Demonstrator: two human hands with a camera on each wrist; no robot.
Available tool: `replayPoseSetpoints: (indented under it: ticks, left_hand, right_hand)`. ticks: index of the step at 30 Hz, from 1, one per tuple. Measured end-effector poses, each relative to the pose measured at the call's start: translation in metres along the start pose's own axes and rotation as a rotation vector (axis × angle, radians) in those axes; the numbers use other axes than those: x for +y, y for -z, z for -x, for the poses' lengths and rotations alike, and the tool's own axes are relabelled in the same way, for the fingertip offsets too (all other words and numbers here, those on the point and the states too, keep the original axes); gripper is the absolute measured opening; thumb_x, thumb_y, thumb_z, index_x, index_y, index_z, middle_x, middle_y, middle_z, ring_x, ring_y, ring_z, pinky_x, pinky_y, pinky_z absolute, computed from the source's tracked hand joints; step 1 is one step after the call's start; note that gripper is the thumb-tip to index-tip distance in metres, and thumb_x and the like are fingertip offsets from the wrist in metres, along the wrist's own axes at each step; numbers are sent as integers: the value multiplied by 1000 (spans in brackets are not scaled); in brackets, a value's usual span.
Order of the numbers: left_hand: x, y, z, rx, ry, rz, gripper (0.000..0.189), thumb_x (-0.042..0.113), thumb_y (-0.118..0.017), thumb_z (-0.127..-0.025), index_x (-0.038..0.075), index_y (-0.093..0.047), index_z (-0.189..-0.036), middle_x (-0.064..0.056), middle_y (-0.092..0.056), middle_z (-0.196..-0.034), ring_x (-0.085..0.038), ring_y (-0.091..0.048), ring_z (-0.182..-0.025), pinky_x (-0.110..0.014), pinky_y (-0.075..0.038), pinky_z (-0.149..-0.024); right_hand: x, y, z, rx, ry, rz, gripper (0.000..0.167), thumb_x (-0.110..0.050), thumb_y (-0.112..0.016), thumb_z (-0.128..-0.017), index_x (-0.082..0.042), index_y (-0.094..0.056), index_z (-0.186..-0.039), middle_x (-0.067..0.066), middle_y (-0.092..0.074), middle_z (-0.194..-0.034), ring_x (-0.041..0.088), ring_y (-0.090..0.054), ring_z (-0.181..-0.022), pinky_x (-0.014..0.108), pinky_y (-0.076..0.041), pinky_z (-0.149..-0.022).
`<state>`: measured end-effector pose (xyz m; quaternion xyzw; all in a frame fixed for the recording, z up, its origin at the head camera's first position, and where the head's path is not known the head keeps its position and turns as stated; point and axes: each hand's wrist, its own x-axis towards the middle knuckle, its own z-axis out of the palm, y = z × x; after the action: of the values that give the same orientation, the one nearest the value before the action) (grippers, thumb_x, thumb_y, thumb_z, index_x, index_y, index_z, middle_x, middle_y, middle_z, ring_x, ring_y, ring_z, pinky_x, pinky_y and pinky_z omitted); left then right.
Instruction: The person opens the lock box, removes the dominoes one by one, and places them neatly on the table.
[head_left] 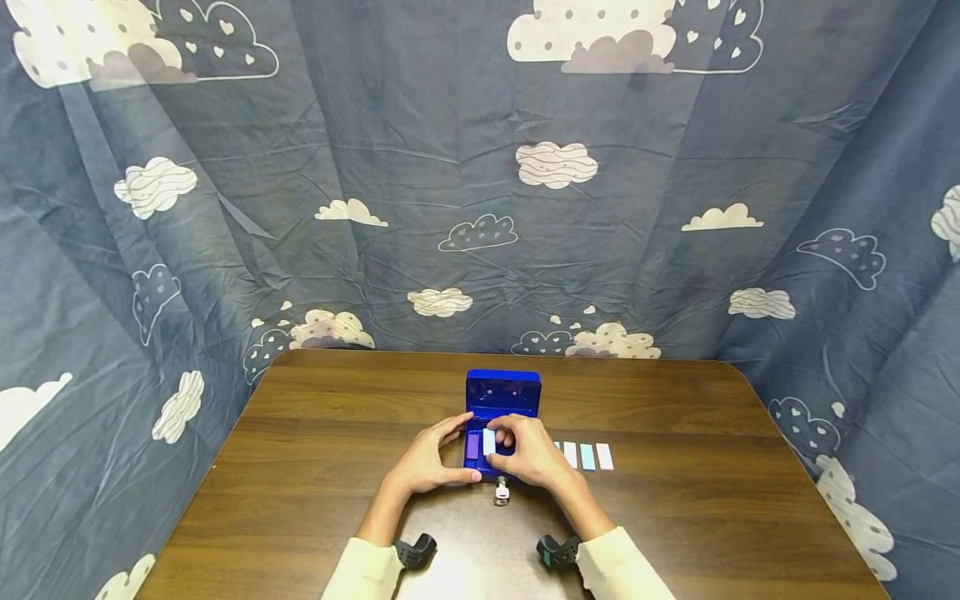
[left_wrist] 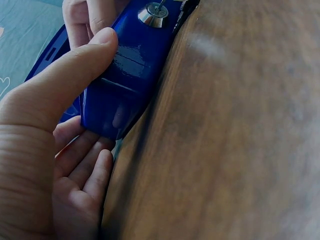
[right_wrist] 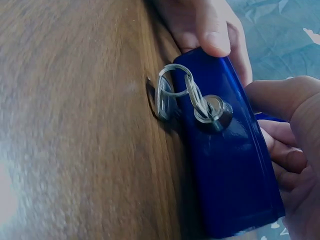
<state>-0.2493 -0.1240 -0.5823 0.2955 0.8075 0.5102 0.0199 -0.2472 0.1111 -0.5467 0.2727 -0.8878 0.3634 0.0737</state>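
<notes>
A small blue cash box [head_left: 502, 377] lies on the table with its lid raised at the back. Along its left side, my left hand [head_left: 426, 458] grips it, thumb at the front edge and fingers on the side and back. My right hand [head_left: 527, 450] pinches a pale rectangular block [head_left: 489, 442] upright over the box's inside. A purple block [head_left: 472, 447] lies within, left of the pale one. Keys on a ring [right_wrist: 175, 80] hang from the front lock [right_wrist: 215, 114]. My right hand hides the right part of the inside.
Right of the box, several white and light blue blocks [head_left: 587, 457] lie in a row on the wooden table [head_left: 675, 500], one partly behind my right hand. A dark cloud-patterned curtain [head_left: 450, 275] hangs behind the table and at both sides.
</notes>
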Motion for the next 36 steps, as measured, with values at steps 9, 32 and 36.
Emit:
replayPoseSetpoints:
  ticks: [9,32,36]
  left_hand:
    - [2,-1,2,-23,58,-11,98,29,-94,-75,6,-43,-156,-16,-48,-157,-31,-51,-142,-41,-44,-121]
    - [0,0,1,-10,42,-9,96,29,-94,-75,7,-45,-155,-14,-49,-156,-32,-51,-142,-43,-44,-120]
    - [0,0,0,-11,49,-9,97,27,-94,-74,7,-45,-155,-15,-49,-156,-30,-51,-143,-42,-44,-121]
  right_hand:
    - [1,10,4,-33,-95,-54,37,-12,-86,-73,-3,-74,-107,1,-65,-81,13,-60,-70,18,-52,-62]
    - [10,37,12,-25,-179,-142,37,-11,-86,-74,-4,-73,-108,2,-64,-81,18,-60,-67,17,-50,-55]
    - [12,41,15,-15,-170,-137,37,-11,-87,-73,-5,-74,-107,3,-64,-80,16,-59,-66,17,-49,-54]
